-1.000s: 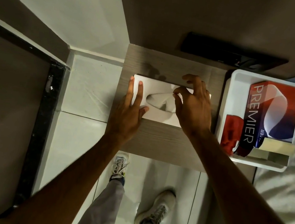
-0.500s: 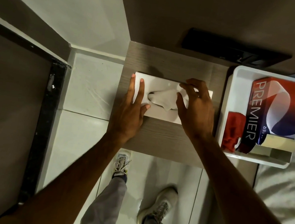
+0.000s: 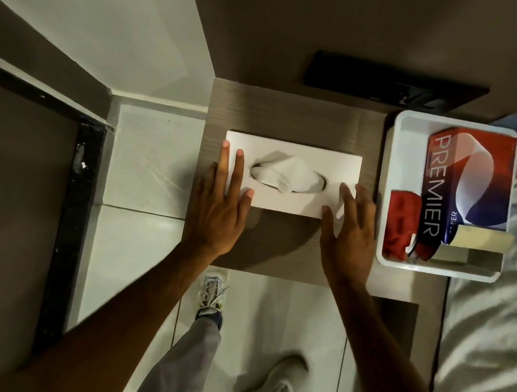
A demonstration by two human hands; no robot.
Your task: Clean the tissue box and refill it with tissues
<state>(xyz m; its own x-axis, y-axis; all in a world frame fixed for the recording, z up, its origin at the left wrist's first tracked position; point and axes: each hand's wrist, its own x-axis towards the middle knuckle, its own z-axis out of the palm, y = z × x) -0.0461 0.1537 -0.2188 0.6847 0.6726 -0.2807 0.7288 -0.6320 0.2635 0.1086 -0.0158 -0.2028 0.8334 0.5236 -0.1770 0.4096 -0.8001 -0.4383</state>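
The wooden table [image 3: 295,114] carries a white bin [image 3: 387,194] at its right and the white tissue box [image 3: 300,198] at centre, a tissue [image 3: 290,175] poking up. Left hand [image 3: 218,210] and right hand [image 3: 350,228] lie flat on its ends, each grip wide, fingers spread, holding nothing.

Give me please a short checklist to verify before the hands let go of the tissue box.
1. Tissue sticks out of the slot: ok.
2. Tissue box lies flat on the shelf: ok.
3. Left hand and right hand rest open at the box ends, gripping nothing: ok.
4. Box fully filled inside: cannot tell.
5. Box surface clean: cannot tell in this dim light.
6. Red cloth in the tray: ok.
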